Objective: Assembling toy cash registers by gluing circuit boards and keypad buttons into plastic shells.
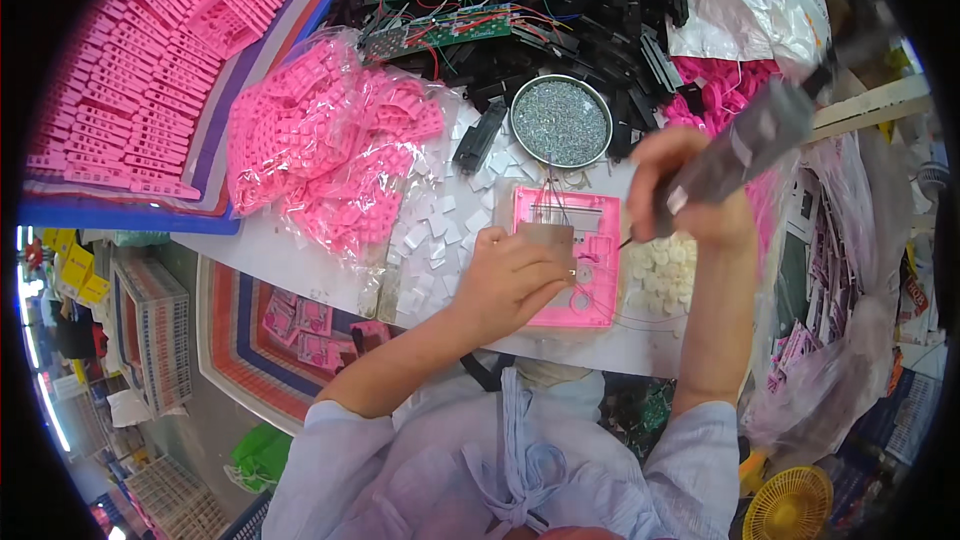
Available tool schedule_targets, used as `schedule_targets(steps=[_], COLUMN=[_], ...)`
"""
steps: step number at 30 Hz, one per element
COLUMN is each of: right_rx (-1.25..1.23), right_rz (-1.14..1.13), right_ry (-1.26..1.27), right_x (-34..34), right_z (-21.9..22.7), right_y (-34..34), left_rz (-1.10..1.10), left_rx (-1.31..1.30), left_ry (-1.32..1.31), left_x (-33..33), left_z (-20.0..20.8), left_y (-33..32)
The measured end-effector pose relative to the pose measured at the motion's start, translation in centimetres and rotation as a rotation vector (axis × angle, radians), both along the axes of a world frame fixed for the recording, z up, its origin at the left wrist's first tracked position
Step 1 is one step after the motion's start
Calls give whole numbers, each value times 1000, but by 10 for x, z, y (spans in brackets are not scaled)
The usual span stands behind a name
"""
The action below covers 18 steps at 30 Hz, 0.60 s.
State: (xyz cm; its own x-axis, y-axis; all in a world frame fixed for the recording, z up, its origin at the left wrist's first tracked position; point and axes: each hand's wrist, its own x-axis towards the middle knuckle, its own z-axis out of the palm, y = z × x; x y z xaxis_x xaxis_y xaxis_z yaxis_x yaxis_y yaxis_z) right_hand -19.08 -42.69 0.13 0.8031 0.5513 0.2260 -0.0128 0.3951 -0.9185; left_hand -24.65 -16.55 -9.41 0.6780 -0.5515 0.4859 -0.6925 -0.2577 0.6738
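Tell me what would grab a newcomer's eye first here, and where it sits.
The bright pink plastic parts stacked in rows fill the upper left, beside a clear bag of more pink pieces. At the centre, the left hand is at an open pink casing, while the right hand grips a dark handheld tool. Just above the casing, a round tin holds many tiny, glinting grey pieces.

The head-worn fisheye looks down on the nearby table (290, 268).
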Motion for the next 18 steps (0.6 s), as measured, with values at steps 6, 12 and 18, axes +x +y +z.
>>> schedule_targets(steps=[6, 12, 18], right_rx=[128, 276, 258], right_rz=[-298, -468, -447], right_ry=[-77, -94, -72], right_x=[-68, -89, -90], right_z=[-7, -1, -5], right_y=[49, 67, 71], left_rz=[-24, -21, -22], left_rx=[-41, -85, -116], left_ry=[-32, -53, -51], left_x=[-8, -8, -10], left_z=[-8, -11, -12], left_y=[1, 1, 0])
